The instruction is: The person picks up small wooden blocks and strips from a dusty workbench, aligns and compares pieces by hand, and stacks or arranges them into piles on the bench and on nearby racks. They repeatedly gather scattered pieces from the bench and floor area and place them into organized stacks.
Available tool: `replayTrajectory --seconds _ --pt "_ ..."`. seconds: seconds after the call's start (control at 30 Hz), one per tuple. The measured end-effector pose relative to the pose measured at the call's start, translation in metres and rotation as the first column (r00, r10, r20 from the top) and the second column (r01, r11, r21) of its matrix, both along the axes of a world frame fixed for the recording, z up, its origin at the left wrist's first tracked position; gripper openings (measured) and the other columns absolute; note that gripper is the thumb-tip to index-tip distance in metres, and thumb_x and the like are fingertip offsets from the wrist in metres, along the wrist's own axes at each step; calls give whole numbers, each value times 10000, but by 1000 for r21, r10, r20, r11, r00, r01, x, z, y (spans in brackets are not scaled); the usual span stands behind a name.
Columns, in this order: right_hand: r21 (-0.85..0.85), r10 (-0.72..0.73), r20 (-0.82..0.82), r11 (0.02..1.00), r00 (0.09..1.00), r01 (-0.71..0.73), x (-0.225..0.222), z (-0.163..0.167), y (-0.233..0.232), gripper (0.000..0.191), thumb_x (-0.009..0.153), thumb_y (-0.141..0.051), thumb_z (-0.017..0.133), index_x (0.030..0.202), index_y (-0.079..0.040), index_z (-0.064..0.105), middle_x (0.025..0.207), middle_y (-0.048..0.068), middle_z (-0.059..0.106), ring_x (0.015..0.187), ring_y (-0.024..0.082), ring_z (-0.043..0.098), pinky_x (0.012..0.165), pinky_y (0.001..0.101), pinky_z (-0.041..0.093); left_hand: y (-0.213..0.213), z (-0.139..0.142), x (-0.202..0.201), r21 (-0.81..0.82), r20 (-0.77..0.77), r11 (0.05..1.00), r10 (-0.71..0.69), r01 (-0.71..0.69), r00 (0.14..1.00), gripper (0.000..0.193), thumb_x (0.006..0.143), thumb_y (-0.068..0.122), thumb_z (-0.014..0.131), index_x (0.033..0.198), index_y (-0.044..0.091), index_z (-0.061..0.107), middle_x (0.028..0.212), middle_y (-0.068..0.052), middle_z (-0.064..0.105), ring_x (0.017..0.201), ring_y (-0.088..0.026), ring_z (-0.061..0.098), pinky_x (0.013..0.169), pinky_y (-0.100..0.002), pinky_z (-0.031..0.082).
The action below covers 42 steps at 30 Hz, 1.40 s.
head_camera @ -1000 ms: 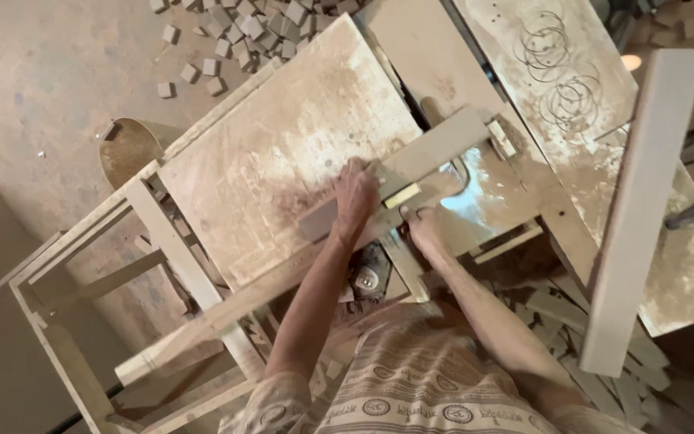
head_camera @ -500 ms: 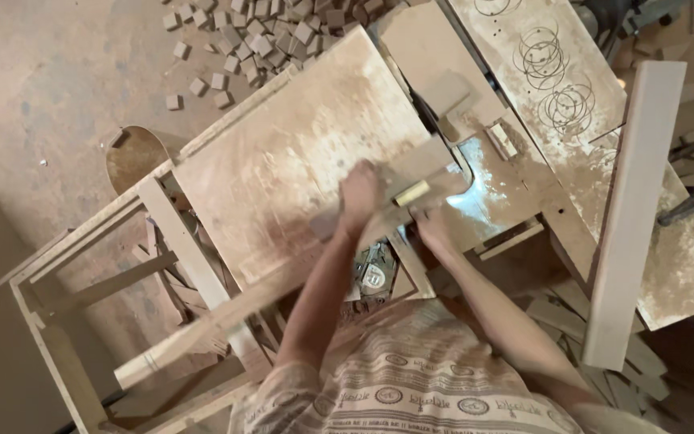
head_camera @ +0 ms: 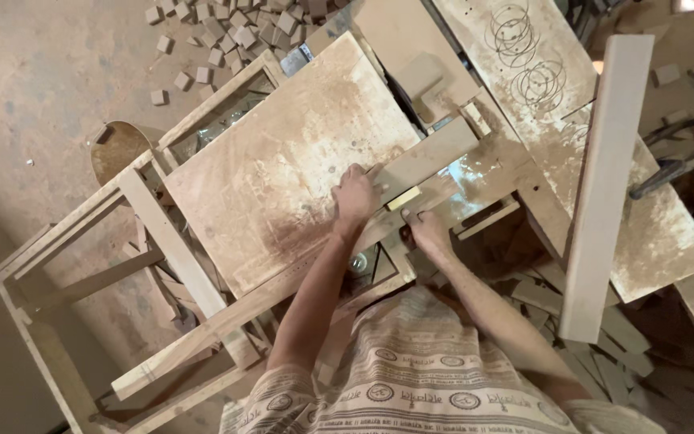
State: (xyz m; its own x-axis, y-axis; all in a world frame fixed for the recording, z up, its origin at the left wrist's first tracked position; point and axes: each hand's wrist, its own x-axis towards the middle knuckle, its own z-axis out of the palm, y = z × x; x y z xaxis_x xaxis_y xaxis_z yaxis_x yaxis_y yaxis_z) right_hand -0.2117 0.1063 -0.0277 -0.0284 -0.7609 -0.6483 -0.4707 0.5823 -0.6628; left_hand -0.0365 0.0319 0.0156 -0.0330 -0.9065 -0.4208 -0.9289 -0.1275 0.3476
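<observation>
Both hands press the long strip on the saw table: your left hand lies flat on it, your right hand grips its near edge beside the yellow block. Keep pressure even and fingers well away from the blade slot.

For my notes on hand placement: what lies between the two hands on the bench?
In the head view, a small yellow block lies between the left hand and the right hand, on the wooden strip.
</observation>
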Motion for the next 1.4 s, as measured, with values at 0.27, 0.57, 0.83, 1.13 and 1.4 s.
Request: replayTrajectory --seconds 0.27,0.57,0.83,1.13,1.4 --pt "78 -86 97 994 992 78 7 0 -16 534 1006 -422 619 723 18 726 605 99 688 520 192 624 570 368 485 -21 2 -9 -120 -61 993 -23 15 998 513 907 316 740 1401 237 627 1156 -176 582 1107 -329 566 904 -599 453" --pt "-90 -17 75 996 997 24 84 28 -144 505 1024 -409 619 776 10 754 631 142 675 547 235 619 589 406 470 -140 16 59 -272 5 962 -1 3 1000 396 861 287 793 1238 192 716 1132 -161 630 1094 -336 627 930 -511 521" --pt "-219 1 50 976 999 10 85 24 -123 393 982 -367 609 849 -12 712 620 125 679 528 230 653 548 406 501 -113 19 90 -205 -43 978 11 -19 999 430 844 220 743 1274 205 719 1148 -201 633 1032 -363 655 893 -465 550" --pt "48 -38 78 998 996 34 4 -3 3 526 1011 -430 608 768 28 696 571 104 613 476 204 545 483 387 428 37 3 70 -207 -167 977 5 -40 986 574 804 228 774 1356 135 644 1118 -177 611 1054 -369 595 891 -507 516" --pt "2 49 -29 999 998 -49 -1 -2 5 555 1000 -471 593 769 21 703 609 138 657 556 239 631 606 412 492 13 1 22 -8 -36 1000 24 -24 999 549 881 297 713 1419 268 606 1083 -164 595 1019 -293 597 877 -483 529"
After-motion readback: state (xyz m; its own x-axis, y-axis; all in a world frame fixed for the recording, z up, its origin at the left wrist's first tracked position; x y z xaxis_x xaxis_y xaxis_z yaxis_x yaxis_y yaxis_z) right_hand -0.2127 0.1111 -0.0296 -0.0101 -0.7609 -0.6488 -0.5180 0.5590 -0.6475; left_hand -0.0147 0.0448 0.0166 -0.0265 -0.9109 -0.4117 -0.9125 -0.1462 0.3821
